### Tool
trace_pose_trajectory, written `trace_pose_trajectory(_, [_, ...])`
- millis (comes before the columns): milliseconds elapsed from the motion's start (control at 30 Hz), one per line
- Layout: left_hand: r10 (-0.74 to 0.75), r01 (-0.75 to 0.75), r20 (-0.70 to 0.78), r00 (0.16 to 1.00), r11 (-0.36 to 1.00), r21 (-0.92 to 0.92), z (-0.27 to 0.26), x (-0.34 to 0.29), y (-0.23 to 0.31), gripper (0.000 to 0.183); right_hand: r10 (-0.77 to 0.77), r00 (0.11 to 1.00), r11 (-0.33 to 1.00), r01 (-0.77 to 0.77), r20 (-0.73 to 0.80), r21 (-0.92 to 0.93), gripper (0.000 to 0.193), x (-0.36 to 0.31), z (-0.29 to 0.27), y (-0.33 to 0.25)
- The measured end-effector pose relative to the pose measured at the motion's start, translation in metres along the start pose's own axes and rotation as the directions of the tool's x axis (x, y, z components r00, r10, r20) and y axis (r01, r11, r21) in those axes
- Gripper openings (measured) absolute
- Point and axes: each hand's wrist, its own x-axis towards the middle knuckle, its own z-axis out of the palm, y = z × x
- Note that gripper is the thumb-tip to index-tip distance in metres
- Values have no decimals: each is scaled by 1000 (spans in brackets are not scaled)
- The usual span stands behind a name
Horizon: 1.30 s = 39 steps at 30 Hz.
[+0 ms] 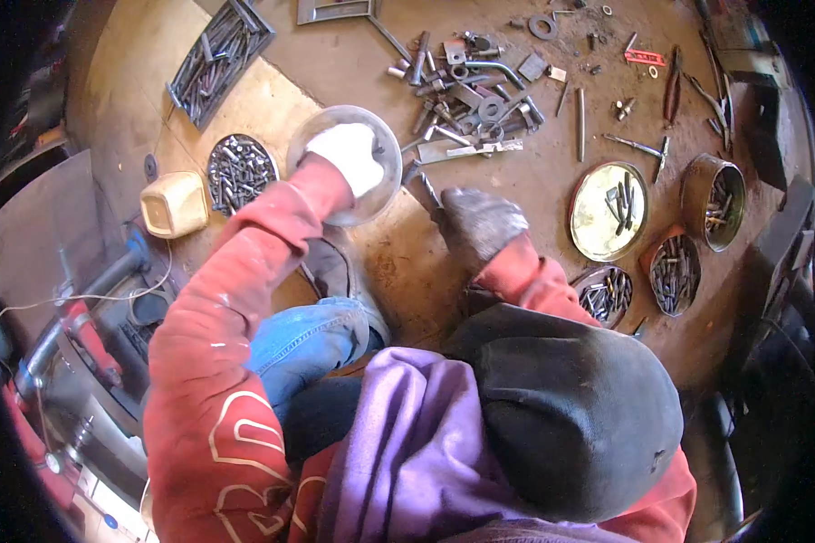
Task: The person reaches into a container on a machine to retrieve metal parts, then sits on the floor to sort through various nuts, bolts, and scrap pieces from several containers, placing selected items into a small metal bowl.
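My left hand (342,156), in a bright white glove, reaches into a round translucent plastic bowl (304,136). Glare and the glove hide how its fingers are set. A small dark thing shows at the bowl's right side. In a dirty grey glove, my right hand (484,222) is closed around the lower end of a spiral-fluted drill bit (429,191), whose tip points up and left. Just beyond it lies a heap of bolts, washers and metal plates (480,95). Left of the bowl, a round tin (243,172) holds many small bolts.
A tan plastic tub (174,204) stands at left, a metal tray of long bits (219,61) behind it. Several round tins with metal pieces sit at right, including a shiny lid-like tin (584,213). Pliers (673,86) lie beyond. Purple cloth (407,434) fills the near middle.
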Motion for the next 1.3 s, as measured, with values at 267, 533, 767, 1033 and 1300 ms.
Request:
trace_pose_trajectory(267, [171, 209, 358, 918, 559, -803, -73, -15, -33, 21, 59, 998, 986, -55, -24, 157, 33, 14, 22, 23])
trace_pose_trajectory(533, [224, 336, 398, 890, 270, -902, -19, -63, 32, 36, -29, 996, 436, -60, 81, 898, 24, -28, -13, -15])
trace_pose_trajectory(767, [313, 614, 634, 707, 172, -770, -46, -72, 26, 33, -249, 912, 953, 291, -325, 88, 24, 38, 4, 8])
trace_pose_trajectory(1033, [37, 419, 427, 903, 137, -898, -91, -47, -41, 21, -136, 990, 986, 140, 45, -87, 22, 50, 11, 1])
trace_pose_trajectory(1300, [2, 52, 72, 997, 661, -748, -105, -4, -22, 20, 232, 962, 589, -20, -145, 808, 39, -38, 11, 43])
